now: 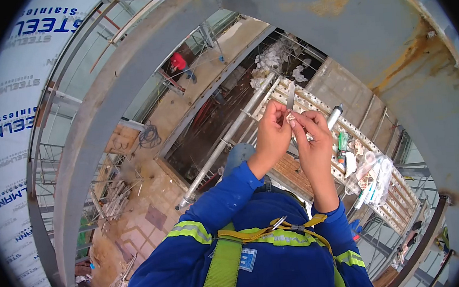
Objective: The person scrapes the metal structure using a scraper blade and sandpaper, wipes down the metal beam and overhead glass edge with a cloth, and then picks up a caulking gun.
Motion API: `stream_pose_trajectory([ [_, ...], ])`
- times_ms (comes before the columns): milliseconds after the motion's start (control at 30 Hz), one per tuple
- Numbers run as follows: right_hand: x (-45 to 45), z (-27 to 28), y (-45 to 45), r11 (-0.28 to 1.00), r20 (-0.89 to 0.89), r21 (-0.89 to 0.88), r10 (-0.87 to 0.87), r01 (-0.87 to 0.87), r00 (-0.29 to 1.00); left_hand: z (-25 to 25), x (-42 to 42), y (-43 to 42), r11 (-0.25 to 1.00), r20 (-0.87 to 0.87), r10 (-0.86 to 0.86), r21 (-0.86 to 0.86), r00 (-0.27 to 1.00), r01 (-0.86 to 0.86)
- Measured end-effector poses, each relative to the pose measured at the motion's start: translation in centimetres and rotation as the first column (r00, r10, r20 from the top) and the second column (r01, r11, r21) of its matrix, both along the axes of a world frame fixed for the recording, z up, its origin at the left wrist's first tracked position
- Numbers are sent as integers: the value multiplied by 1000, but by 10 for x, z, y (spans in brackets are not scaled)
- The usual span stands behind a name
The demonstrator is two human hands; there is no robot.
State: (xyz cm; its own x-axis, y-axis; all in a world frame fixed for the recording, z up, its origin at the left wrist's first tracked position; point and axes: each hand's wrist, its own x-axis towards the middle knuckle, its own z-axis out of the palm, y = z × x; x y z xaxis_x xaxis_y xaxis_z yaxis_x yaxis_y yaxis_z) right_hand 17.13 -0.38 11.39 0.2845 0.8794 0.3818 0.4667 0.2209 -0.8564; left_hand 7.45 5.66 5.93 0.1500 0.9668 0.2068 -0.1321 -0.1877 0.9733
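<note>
My left hand and my right hand meet in front of my chest, both with pinched fingers. A thin, flat grey metal blade points up and away from between them; its lower end is hidden by the left fingers. At the blade's base, a small crumpled whitish scrap is pinched between the fingertips, mainly the right ones. Just beyond my right knuckles is a white tube with a dark tip; I cannot tell whether the hand touches it.
Below is a perforated scaffold plank bearing clear plastic bags and a green item. A scaffold pipe runs beside it. Curved grey steel encloses me. Far below, a person in red stands on a ledge.
</note>
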Motion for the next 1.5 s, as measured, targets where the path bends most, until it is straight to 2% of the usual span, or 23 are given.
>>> stream_pose_trajectory([
  [67, -7, -3, -10, 998, -18, 43, -38, 39, 999, 2, 0, 6, 1000, -15, -10, -18, 1000, 9],
  [133, -8, -1, -23, 1000, -59, -21, 13, -15, 998, 4, -4, 13, 990, 128, 5, -138, 992, 13],
  [200, -7, 9, -27, 999, -44, -40, -13, 11, 999, -4, -12, 21, 990, 42, 62, -132, 997, -56],
  [267, -1, 26, -33, 965, 210, -122, 255, -234, 944, -22, -24, 28, 981, 51, 60, -188, 997, -50],
  [333, 5, 60, -26, 835, 414, -200, 545, -512, 729, -67, -37, 32, 952, 26, 33, -306, 999, -23],
  [367, -1, 78, -25, 806, 564, -201, 560, -557, 607, -80, -37, 20, 921, 82, 44, -389, 996, -9],
  [400, -13, 106, -21, 771, 695, -224, 555, -596, 458, -35, -22, -15, 910, -225, 75, -382, 971, -159],
  [433, -34, 130, -24, 771, 695, -337, 591, -540, 410, -39, -20, -25, 908, -256, 53, -391, 965, -154],
  [500, -78, 182, -13, 649, 766, -380, 620, -659, 168, -69, -24, -39, 893, -193, 5, -440, 981, -91],
  [533, -92, 222, -7, 568, 783, -503, 618, -652, -65, -85, -24, -44, 886, -164, -21, -460, 986, -58],
  [567, -117, 217, -4, 609, 904, -422, 342, -672, -257, -95, -21, -47, 881, -149, -54, -473, 987, -23],
  [600, -81, 221, -21, 605, 905, -56, -305, -794, -296, -104, -17, -48, 875, -133, -82, -484, 988, 7],
  [667, -63, 220, -26, 634, 918, 54, -336, -772, -212, -121, -11, -50, 861, -138, -158, -505, 978, 68],
  [767, -47, 204, -29, 710, 997, 6, -61, -704, -53, -130, -6, -52, 845, -152, -218, -523, 964, 109],
  [900, -33, 182, -37, 757, 924, -159, 341, -634, 175, -142, -3, -55, 839, -171, -241, -532, 955, 116],
  [1133, -13, 174, -40, 774, 843, -247, 469, -583, 264, -165, -17, -56, 875, -252, -228, -476, 940, 85],
  [1167, -12, 176, -40, 776, 844, -256, 470, -576, 259, -146, -15, -56, 882, -195, -211, -460, 958, 101],
  [1200, -15, 178, -41, 776, 845, -262, 472, -573, 253, -200, -19, -45, 935, -225, -173, -342, 959, 88],
  [1300, -18, 183, -38, 780, 849, -309, 484, -544, 211, -123, -21, -33, 967, -256, -67, -253, 964, 0],
  [1367, -21, 191, -33, 780, 855, -355, 494, -515, 160, 3, -35, -36, 986, -305, 84, -112, 949, -123],
  [1433, -28, 204, -27, 774, 854, -426, 515, -469, 74, 180, -44, -66, 951, -398, 287, 12, 871, -308],
  [1467, -35, 214, -22, 758, 838, -486, 546, -436, 14, 243, -35, -79, 920, -440, 347, -13, 828, -392],
  [1500, -44, 226, -16, 738, 811, -555, 582, -383, -55, 261, -27, -78, 872, -439, 343, -180, 831, -455],
])
